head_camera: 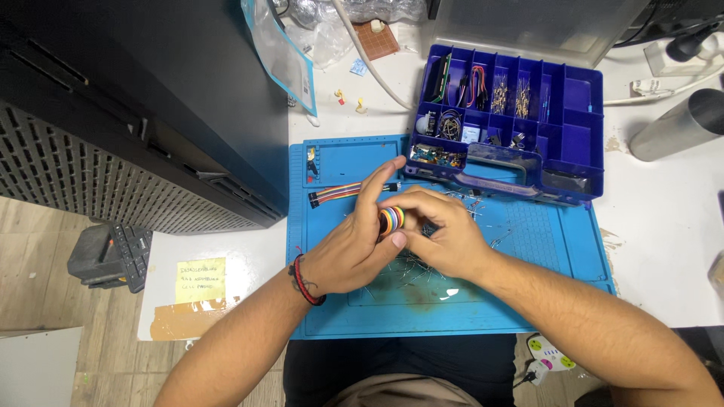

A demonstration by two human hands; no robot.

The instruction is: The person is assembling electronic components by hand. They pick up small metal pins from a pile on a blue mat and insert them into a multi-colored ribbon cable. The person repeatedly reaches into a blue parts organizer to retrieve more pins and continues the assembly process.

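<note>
Rainbow-coloured flat ribbon-cable bundle (391,219) sits above the blue silicone work mat (558,249), pinched between both hands: left hand (348,249) fingers extended alongside, right hand (441,237) curled around it.

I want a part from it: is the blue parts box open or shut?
Open. The blue parts box shows its compartments, wires and small parts from above, with its clear lid raised behind.
</note>
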